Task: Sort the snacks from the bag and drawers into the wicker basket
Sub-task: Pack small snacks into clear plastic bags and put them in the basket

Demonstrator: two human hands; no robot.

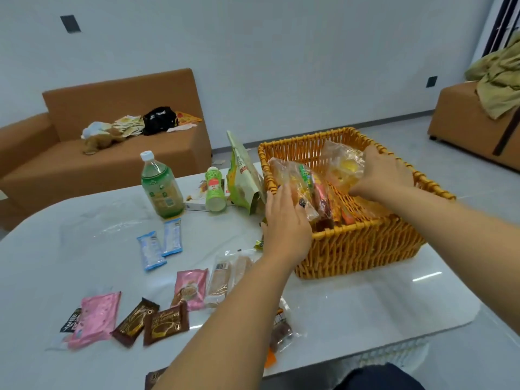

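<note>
A yellow wicker basket (363, 246) stands on the white table (365, 299) and holds several snack packs standing on edge. My left hand (284, 220) lies flat against a clear-wrapped pack (287, 175) at the basket's near left corner, fingers straight. My right hand (385, 175) reaches into the basket and grips a clear bag with a yellow snack (343, 164). Loose on the table lie two blue sachets (159, 246), two brown chocolate packs (152, 322), pink packs (95, 319) and a clear-wrapped bar (222, 277).
A green drink bottle (161, 187), a small green bottle (215, 190) and a green paper bag (243, 175) stand left of the basket. A brown sofa (98, 161) with clutter is behind the table, another sofa (464, 119) at the right.
</note>
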